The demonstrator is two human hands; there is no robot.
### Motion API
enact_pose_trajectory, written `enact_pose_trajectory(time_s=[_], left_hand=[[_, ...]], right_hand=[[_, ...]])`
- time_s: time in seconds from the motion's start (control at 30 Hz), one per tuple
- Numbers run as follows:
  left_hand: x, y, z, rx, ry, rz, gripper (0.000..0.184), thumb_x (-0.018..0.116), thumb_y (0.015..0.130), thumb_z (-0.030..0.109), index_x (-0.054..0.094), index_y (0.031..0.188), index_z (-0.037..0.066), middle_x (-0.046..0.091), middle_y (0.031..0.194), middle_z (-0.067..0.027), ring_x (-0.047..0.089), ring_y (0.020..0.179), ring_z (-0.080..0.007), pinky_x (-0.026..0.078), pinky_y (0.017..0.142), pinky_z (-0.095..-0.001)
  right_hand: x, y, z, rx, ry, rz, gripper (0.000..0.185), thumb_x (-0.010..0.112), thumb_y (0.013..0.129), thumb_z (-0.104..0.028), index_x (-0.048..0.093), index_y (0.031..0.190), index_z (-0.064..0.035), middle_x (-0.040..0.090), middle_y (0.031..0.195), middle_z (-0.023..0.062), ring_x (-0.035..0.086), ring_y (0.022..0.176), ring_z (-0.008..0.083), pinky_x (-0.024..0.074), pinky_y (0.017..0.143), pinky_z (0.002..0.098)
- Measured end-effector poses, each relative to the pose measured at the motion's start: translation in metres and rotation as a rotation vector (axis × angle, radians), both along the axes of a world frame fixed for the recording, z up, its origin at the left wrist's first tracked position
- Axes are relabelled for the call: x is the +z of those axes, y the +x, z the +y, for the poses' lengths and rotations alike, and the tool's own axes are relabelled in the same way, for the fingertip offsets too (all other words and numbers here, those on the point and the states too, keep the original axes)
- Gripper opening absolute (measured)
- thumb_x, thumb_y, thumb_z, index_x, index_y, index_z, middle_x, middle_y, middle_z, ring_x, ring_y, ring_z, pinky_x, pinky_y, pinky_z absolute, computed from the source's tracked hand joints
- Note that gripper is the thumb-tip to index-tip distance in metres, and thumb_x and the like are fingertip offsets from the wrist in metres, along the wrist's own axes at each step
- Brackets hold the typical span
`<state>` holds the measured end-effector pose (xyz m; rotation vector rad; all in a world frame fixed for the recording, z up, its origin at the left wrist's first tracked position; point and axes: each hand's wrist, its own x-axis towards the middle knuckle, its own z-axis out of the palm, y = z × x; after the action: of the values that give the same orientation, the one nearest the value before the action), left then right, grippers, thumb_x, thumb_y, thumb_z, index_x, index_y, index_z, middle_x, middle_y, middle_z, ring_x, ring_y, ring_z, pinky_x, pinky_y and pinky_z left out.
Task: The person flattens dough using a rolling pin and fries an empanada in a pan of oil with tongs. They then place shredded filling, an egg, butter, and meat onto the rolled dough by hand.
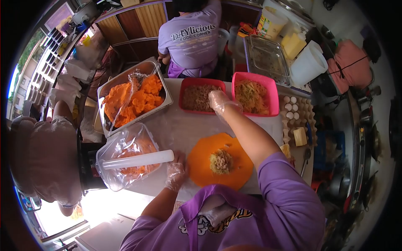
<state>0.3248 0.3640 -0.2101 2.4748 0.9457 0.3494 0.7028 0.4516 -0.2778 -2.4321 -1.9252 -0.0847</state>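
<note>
My right hand [219,101], in a clear plastic glove, reaches into the pink tub of minced filling [197,98]; its fingertips are hidden in or against the filling. My left hand [176,172], gloved too, rests on the table at the left edge of a flat orange sheet [201,167]; its fingers are partly hidden. A small mound of shredded and minced filling [221,162] lies on the sheet. To the right of the first tub stands a pink tub of shredded vegetables [251,94]. A white rolling pin [138,160] lies across a plastic-covered container left of my left hand.
A metal tray [168,100] of orange mash [136,98] stands at the back left. Egg cartons [307,113] with several eggs sit at the right. One person [190,39] is beyond the table, another [50,154] at the left.
</note>
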Motion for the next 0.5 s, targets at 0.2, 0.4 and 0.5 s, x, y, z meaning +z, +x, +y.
enact_pose_trajectory(time_s=[0.2, 0.4, 0.5], left_hand=[[-0.013, -0.004, -0.001, -0.017, 0.119, -0.002, 0.038, 0.058, 0.079, 0.016, 0.056, 0.112, -0.003, 0.048, 0.124, -0.0232, 0.044, 0.117, -0.0397, 0.037, 0.097, -0.0479], [-0.006, 0.001, -0.001, -0.023, 0.072, -0.078, 0.034, 0.057, 0.079, 0.014, 0.055, 0.109, -0.003, 0.05, 0.117, -0.0214, 0.047, 0.111, -0.039, 0.039, 0.093, -0.0479], [-0.016, 0.0, 0.001, -0.028, 0.087, -0.103, 0.033, 0.057, 0.08, 0.015, 0.055, 0.108, -0.002, 0.051, 0.116, -0.0196, 0.047, 0.111, -0.0375, 0.038, 0.093, -0.0482]], right_hand=[[0.134, -0.042, -0.049, -0.268, 0.188, 0.874, 0.017, 0.067, 0.074, -0.014, 0.067, 0.088, -0.005, 0.067, 0.088, 0.0056, 0.063, 0.079, 0.0182, 0.0499, 0.069, 0.0302], [0.182, -0.09, -0.15, -0.367, 0.108, 1.576, 0.014, 0.064, 0.077, 0.0, 0.061, 0.09, 0.0035, 0.063, 0.093, 0.0101, 0.054, 0.073, 0.0097, 0.0459, 0.07, 0.0248], [0.156, -0.097, -0.193, -0.397, -0.096, 1.658, 0.011, 0.064, 0.077, 0.002, 0.061, 0.088, 0.0031, 0.062, 0.092, 0.011, 0.058, 0.086, 0.0136, 0.0465, 0.074, 0.0262]])
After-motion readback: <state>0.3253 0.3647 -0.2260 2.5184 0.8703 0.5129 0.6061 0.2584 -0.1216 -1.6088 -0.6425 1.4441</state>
